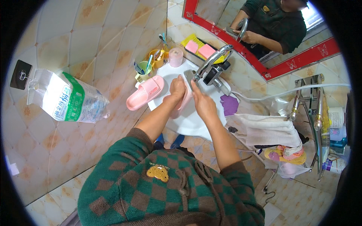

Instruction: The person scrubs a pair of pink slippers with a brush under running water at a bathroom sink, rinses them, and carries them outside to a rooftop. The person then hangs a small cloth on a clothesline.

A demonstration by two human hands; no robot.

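Over the white washbasin (203, 122), my left hand (177, 87) is closed on a pink slipper (182, 104), which is partly hidden beneath the hand and wrist. My right hand (204, 101) grips a grey, elongated thing (189, 76) that looks like a brush, close to the slipper's toe end; its underside does not show. Another pink slipper (146, 92) lies across the basin's left rim, its strap facing up. Just beyond my right hand the chrome faucet (205, 67) arches over the basin; whether water runs cannot be made out.
Behind the basin stand a green cup (142, 76), a yellow mug (157, 61), a pink roll-shaped thing (175, 57) and a black tray with pink sponges (206, 50). A purple cloth (229, 105) lies on the right rim. White towels (269, 130) hang farther right, below a red-framed mirror (264, 71).
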